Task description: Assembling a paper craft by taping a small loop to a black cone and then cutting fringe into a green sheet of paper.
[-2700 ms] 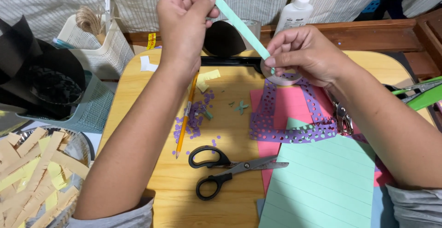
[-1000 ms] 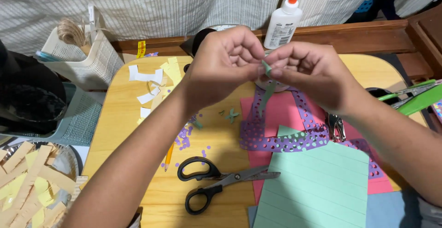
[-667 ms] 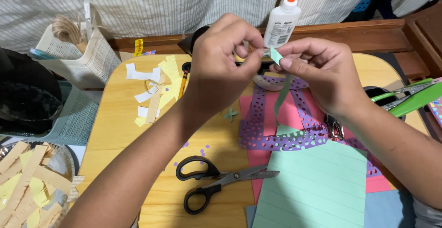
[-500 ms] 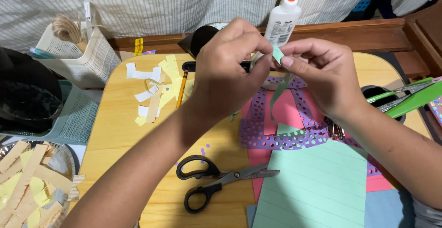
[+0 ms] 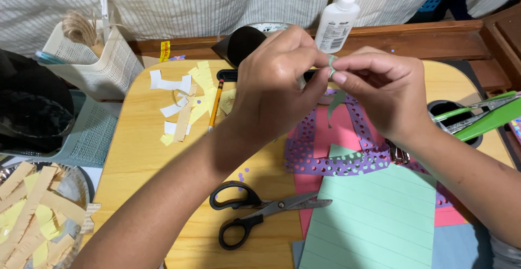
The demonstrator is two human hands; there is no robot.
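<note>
Both hands are up over the middle of the wooden bench (image 5: pixel 135 155), working a narrow green paper strip (image 5: pixel 334 102) between them. The left hand (image 5: pixel 274 87) has thumb and forefinger pressed together on the strip's top end, and the right hand (image 5: pixel 380 92) meets it there, its fingers (image 5: pixel 342 76) also pinched shut on the same small fold of green. The loose tail of the strip hangs down from the pinch, dangling above the pink sheet (image 5: pixel 331 138) without touching it.

As for progress, it looks like mid-job. Plenty of cutting appears done: pale yellow and white paper scraps (image 5: pixel 184 100) lie scattered beside a pencil (image 5: pixel 216 106), a purple hole-punched frame (image 5: pixel 325 163) sits on the pink sheet with punched dots sprinkled around it, and a bowl of cut paper strips (image 5: pixel 32 214) waits at the near left edge. The black-handled scissors (image 5: pixel 260 212) lie on the bench, slightly parted and untouched, just left of a lined green sheet (image 5: pixel 374 220) with a notch missing from its top edge, very likely where this strip came from.

What seems left: the strip is only pinched at one end, not yet shaped along its length, and nothing green is fixed to the frame. The white glue bottle (image 5: pixel 337 16) stands capped at the back, well apart from both hands, so sticking does not look begun.
</note>
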